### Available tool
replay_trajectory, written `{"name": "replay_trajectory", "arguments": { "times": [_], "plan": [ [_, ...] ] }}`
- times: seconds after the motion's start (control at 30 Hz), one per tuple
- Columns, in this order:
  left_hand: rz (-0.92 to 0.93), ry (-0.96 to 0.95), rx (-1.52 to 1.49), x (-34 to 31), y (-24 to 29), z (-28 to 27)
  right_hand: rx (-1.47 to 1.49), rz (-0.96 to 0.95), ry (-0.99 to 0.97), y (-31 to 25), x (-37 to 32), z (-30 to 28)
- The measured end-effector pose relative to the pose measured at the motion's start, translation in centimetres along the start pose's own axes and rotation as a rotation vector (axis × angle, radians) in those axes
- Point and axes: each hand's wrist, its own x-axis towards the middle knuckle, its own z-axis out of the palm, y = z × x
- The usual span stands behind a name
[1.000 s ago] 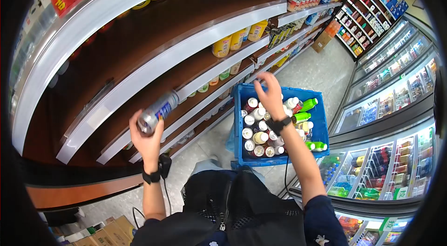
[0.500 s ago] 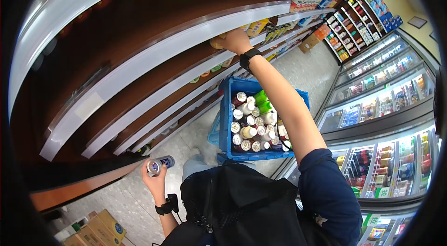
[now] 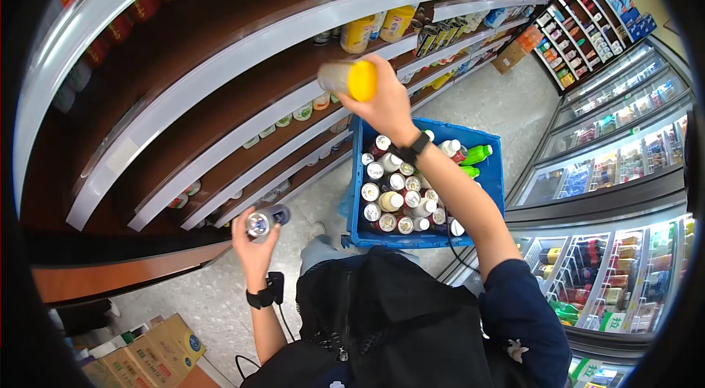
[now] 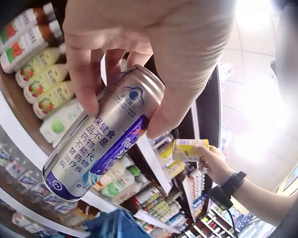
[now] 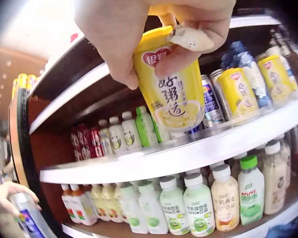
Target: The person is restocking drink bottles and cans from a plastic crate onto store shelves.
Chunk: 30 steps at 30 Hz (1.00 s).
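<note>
My left hand (image 3: 252, 247) grips a silver-and-blue drink can (image 4: 102, 139) by its upper end, between thumb and fingers, low beside the shelf fronts. In the left wrist view the can is tilted, its printed side facing the camera. My right hand (image 3: 388, 103) holds a yellow porridge can (image 5: 171, 94) near its lid, in front of an upper shelf. Seen from the head, the yellow lid faces up and toward me. More yellow porridge cans (image 5: 239, 94) stand on that shelf, next to a silver-and-blue can (image 5: 211, 101).
Below my right forearm, a blue crate (image 3: 496, 168) holds several cans and bottles. Bottled drinks (image 5: 196, 203) line a lower shelf (image 5: 139, 166). Glass-door fridges (image 3: 580, 168) stand on the right, cardboard boxes (image 3: 150, 355) at the lower left.
My right hand went from above the crate to the shelf, took hold of a yellow porridge can and brought it out. The left hand lowered the silver-and-blue can away from the shelf.
</note>
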Motion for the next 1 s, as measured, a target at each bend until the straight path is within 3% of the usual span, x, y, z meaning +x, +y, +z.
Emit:
{"name": "replay_trajectory", "arguments": {
  "times": [0.13,0.23,0.37,0.57,0.73,0.83,0.9,1.0],
  "plan": [
    [0.044,-0.168,0.019,0.3,2.7,6.1,0.145,0.211,-0.057,4.6,-8.3,-6.6],
    [0.121,-0.328,0.033,0.5,2.7,12.2,0.104,0.46,-0.077,10.1,-17.7,-10.5],
    [0.212,-0.559,0.158,-0.1,3.0,18.0,-0.03,0.753,-0.05,12.3,-28.7,-15.8],
    [0.283,-0.571,0.348,-0.5,6.3,22.8,0.026,0.968,-0.082,11.3,-36.5,-20.9],
    [0.231,-0.626,0.417,0.0,4.7,25.3,0.105,1.05,0.01,12.2,-38.7,-19.5],
    [0.199,-0.65,0.468,-1.0,3.6,26.4,0.015,0.955,-0.074,13.2,-38.2,-19.5],
    [0.152,-0.683,0.526,-1.7,2.6,26.9,-0.111,0.718,-0.361,14.0,-37.7,-19.9],
    [0.157,-0.583,0.487,-2.1,0.4,27.5,-0.118,0.666,-0.511,15.3,-38.0,-19.2]
  ]
}}
